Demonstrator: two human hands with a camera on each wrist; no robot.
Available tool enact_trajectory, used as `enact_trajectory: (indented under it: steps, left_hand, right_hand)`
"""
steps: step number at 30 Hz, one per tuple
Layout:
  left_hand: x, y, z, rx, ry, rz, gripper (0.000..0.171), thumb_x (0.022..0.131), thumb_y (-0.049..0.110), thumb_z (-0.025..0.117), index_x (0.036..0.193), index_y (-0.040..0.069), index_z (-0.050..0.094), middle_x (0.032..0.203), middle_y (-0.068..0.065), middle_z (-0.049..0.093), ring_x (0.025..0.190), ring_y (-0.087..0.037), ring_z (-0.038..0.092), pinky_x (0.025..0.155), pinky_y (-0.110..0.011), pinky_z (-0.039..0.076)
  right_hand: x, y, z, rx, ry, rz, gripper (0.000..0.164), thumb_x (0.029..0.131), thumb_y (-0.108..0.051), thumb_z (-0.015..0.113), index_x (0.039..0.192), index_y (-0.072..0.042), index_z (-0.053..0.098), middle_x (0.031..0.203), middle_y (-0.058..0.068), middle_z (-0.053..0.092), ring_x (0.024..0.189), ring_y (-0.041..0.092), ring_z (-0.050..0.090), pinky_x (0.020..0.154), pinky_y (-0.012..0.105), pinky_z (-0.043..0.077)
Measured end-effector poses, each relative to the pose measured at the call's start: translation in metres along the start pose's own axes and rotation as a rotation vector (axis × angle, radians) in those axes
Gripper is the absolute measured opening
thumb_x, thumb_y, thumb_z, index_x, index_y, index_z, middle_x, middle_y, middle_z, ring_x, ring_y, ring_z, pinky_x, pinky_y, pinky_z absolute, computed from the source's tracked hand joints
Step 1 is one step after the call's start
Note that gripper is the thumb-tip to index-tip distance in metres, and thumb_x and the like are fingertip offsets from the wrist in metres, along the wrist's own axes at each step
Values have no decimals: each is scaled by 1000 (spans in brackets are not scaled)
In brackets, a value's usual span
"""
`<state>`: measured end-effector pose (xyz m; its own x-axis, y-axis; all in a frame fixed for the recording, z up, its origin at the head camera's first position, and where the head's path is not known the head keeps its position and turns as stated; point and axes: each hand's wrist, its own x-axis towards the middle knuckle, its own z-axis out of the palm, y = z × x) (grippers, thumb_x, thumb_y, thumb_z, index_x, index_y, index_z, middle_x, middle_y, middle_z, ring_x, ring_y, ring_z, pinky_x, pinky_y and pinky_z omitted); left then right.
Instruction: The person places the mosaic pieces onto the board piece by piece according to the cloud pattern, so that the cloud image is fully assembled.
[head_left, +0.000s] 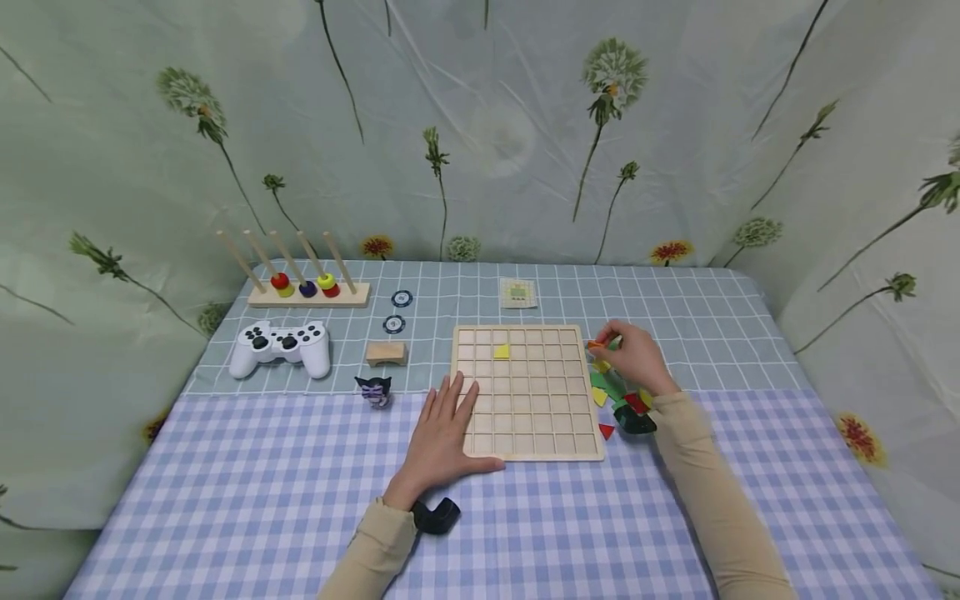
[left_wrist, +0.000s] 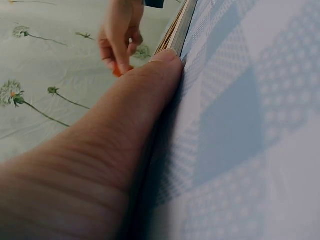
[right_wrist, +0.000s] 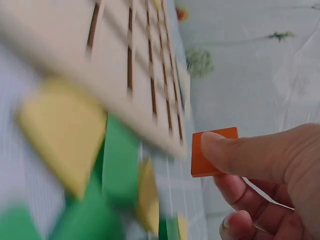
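My right hand (head_left: 632,357) pinches an orange square tile (right_wrist: 214,151) between thumb and fingers, just off the right edge of a wooden grid board (head_left: 525,400). Below that hand lies a loose pile of green (head_left: 609,385), yellow (head_left: 598,396) and red (head_left: 636,403) pieces beside the board. A yellow piece (head_left: 502,352) with a slanted side sits in a cell near the board's top. With fingers spread, my left hand (head_left: 442,442) rests at the board's lower left corner, its thumb (left_wrist: 145,82) along the near edge.
Behind the board lies a small pattern card (head_left: 518,292). To the left are a white game controller (head_left: 281,348), a peg stand (head_left: 309,295) with coloured beads, two round chips (head_left: 393,323), a wooden block (head_left: 386,353) and a small dark figurine (head_left: 375,392).
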<state>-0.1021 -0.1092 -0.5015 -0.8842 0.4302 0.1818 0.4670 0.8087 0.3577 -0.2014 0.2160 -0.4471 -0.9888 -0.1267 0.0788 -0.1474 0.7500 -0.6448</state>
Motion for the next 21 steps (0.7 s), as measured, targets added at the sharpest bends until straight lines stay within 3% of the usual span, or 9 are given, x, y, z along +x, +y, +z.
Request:
enact_trajectory:
  steps: [9,21]
  left_hand:
    - [1,0,0,-2,-4,-3,119,66,78,62,151,6,23,156,-19,12,142,-34,5,114,-46,4]
    - [1,-1,1,15,4,-2,119,66,80,61,151,6,24,156,-19,12,142,-34,6,114,-46,5]
  right_hand:
    - [14,-33,37,122,-43,-147,13,81,-17,77,83,-9,66,76,1,61,57,18,44,54,31,37]
    - [26,-63,65,135,-86,-83,9,85,-14,72,90,-7,72,86,3,67,64,17,49,57,28,41]
